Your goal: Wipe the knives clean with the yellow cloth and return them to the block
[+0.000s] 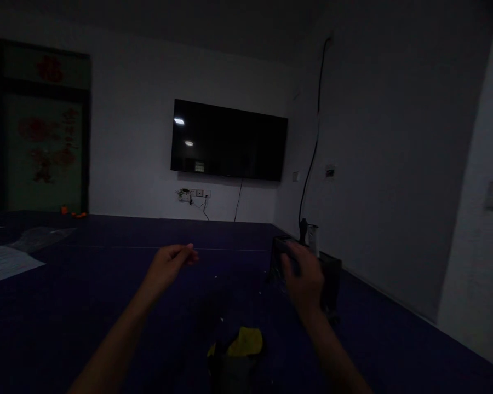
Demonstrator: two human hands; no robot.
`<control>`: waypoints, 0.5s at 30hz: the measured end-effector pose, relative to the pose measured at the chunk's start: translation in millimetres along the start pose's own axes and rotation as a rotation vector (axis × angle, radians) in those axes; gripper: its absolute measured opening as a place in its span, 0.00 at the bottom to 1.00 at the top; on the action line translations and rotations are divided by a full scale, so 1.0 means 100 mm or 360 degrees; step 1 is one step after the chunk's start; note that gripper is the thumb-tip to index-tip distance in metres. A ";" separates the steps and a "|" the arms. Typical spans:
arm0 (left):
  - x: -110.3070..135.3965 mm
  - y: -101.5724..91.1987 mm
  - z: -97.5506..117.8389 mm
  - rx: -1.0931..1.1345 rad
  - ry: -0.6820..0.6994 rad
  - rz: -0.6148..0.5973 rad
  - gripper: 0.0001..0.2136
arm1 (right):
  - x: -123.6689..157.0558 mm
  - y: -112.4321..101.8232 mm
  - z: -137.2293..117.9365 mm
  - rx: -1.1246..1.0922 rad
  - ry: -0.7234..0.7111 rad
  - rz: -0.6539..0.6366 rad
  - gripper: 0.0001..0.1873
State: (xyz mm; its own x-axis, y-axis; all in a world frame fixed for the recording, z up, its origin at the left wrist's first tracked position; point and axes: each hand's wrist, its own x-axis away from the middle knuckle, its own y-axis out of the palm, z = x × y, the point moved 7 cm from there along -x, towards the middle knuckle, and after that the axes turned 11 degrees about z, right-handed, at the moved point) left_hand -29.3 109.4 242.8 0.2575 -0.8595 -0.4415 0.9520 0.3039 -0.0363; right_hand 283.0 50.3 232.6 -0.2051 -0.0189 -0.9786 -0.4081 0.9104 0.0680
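The room is dim. My left hand (170,262) hovers over a dark blue table (107,273), fingers curled loosely with nothing seen in them. My right hand (304,276) reaches over a dark box-like object (331,276) at the table's right side; its fingers are blurred, and I cannot tell whether they touch the box. Just below my hands sits a dark container with something yellow (244,342) in it.
A black screen (228,139) hangs on the far white wall, with sockets and cables beneath. A white sheet of paper (4,262) and a clear plastic bag (41,238) lie at the table's left. A small white bottle (313,238) stands behind the box.
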 end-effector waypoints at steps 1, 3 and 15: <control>0.01 -0.03 0.04 0.0041 -0.0019 0.0024 0.15 | 0.15 0.17 -0.19 -0.0194 -0.0054 -0.0464 0.19; 0.04 -0.10 0.12 0.0091 -0.0019 0.0057 0.14 | 0.63 0.33 -0.52 -0.0419 -0.0168 -0.1244 0.28; 0.60 -0.32 0.83 -0.0311 0.0450 -0.0423 0.11 | 0.49 -0.58 0.60 0.0138 0.0429 -0.1300 0.15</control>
State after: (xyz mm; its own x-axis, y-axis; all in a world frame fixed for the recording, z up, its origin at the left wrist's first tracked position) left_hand -30.7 13.8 291.4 -0.0739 -0.7803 -0.6210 0.9228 0.1826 -0.3392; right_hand 349.9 21.3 169.1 -0.0853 -0.7685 -0.6341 -0.4524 0.5969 -0.6626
